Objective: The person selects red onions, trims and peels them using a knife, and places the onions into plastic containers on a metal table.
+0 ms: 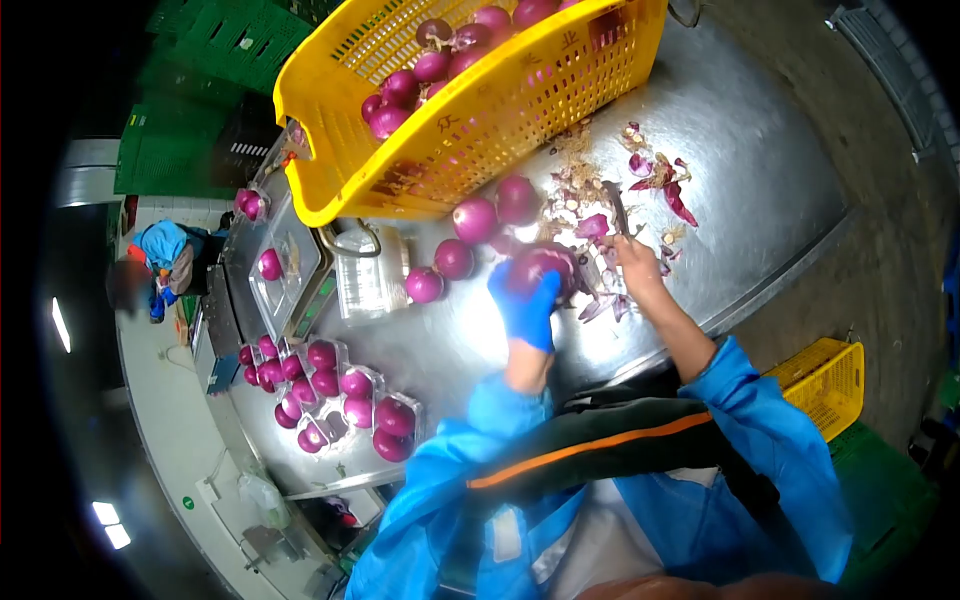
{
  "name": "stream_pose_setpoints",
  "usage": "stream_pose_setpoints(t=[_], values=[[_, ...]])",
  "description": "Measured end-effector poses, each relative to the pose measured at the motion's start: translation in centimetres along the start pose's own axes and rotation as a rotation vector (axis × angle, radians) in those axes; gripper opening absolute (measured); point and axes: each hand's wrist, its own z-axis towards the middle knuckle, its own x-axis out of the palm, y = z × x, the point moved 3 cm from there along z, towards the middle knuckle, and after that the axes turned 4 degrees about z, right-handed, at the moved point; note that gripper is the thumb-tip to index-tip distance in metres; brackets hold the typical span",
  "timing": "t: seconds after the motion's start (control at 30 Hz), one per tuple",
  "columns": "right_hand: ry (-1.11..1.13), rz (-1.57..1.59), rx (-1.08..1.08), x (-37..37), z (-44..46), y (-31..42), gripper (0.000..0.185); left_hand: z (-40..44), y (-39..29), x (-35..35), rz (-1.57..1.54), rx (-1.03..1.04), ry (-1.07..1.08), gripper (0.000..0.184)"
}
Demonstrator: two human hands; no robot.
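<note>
Desk: Where is the onion placed in the head view?

Field: The onion (547, 262) is held just above the steel table (790, 190), between the two hands and directly beyond the wearer's body.

Desk: By which hand is it held?

Field: By the left hand (525, 308), gloved in blue; its fingers are wrapped around the near side, with the thumb set toward the right. The onion's far side is blurred.

Desk: And the other hand?

Field: In the bare right hand (642, 268), the fingers are closed on what appears to be a knife (617, 205), pointed away from the body. The onion is set to the left of those fingers, near but apart from them.

Desk: Can a long axis be made out?

Field: In the onion, none can be told; it is seen as round and smeared. Beyond it, skins (592, 226) are scattered beside the knife, and loose onions (475, 220) are grouped below the yellow crate (490, 135).
</note>
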Motion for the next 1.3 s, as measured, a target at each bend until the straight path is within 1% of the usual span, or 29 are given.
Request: stream_pose_setpoints(t=[0.03,0.13,0.17,0.27,0.3,0.4,0.43,0.53,0.57,0.67,0.73,0.77,0.8,0.83,0.87,0.93,0.97,1.07,1.1,1.2,1.3], values=[[0.055,-0.06,-0.072,-0.3,-0.4,0.9,0.037,-0.7,0.2,0.3,-0.019,-0.001,-0.022,0.062],[0.144,-0.185,-0.144,1.5,-2.9,4.6,0.041,-0.7,-0.6,0.2,-0.117,-0.104,0.006,0.062],[0.192,-0.18,-0.082,1.6,-3.8,6.3,0.042,-0.2,-1.1,0.1,-0.16,-0.121,0.1,0.063],[0.159,-0.457,-0.368,1.5,-6.6,11.5,0.046,-1.0,-3.1,0.4,-0.159,-0.178,0.125,0.063],[0.119,-0.466,-0.455,1.5,-6.8,12.1,0.048,-1.0,-2.8,0.5,-0.172,-0.149,0.17,0.063],[0.106,-0.462,-0.691,0.9,-6.3,12.3,0.044,-1.0,-2.8,0.5,-0.071,-0.113,0.229,0.063],[0.047,-0.525,-0.782,0.6,-6.2,11.7,0.04,-0.6,-2.2,0.1,-0.004,-0.03,0.253,0.062],[-0.009,-0.882,-1.066,1.0,-8.1,13.2,0.033,-0.3,-3.4,0.5,0.198,-0.023,0.362,0.062],[-0.057,-0.932,-1.117,1.3,-8.5,13.7,0.021,-0.5,-3.6,0.6,0.193,-0.009,0.36,0.063],[-0.044,-0.961,-0.95,1.5,-7.6,12.8,0.018,-1.0,-3.5,0.9,0.198,0.004,0.346,0.064],[-0.129,-1.002,-0.797,0.9,-5.9,11.8,0.02,-1.4,-3.2,0.7,0.231,-0.024,0.315,0.066],[-0.169,-1.021,-0.72,0.3,-4.7,11.1,0.021,-1.9,-3.2,0.7,0.249,0.01,0.348,0.067],[-0.101,-1.059,-0.528,-1.1,-2.4,10.3,0.019,-2.4,-3.4,0.8,0.269,0.047,0.383,0.069],[-0.066,-0.973,-0.477,-2.2,-2.0,9.5,0.023,-2.6,-3.6,0.8,0.288,0.088,0.414,0.07],[-0.022,-0.888,-0.425,-2.4,-2.0,9.6,0.028,-2.3,-3.5,0.6,0.217,0.028,0.387,0.071],[-0.009,-0.849,-0.387,-1.9,-3.7,9.6,0.03,-1.2,-3.2,0.2,0.071,-0.089,0.339,0.074],[-0.008,-0.828,-0.375,-1.6,-4.6,10.1,0.031,-0.5,-3.3,0.0,0.027,-0.12,0.353,0.074],[-0.001,-0.843,-0.697,-2.1,-6.8,10.9,0.031,0.2,-4.5,-0.8,-0.067,-0.168,0.381,0.071],[0.012,-0.944,-0.796,-2.3,-7.5,10.9,0.029,0.0,-5.5,-0.3,-0.081,-0.172,0.383,0.072],[0.015,-0.977,-0.954,-2.5,-8.2,11.2,0.031,0.1,-5.7,0.0,-0.068,-0.174,0.368,0.077],[-0.014,-1.008,-0.988,-2.8,-7.9,11.1,0.031,0.0,-5.7,-0.2,-0.09,-0.152,0.363,0.068]])
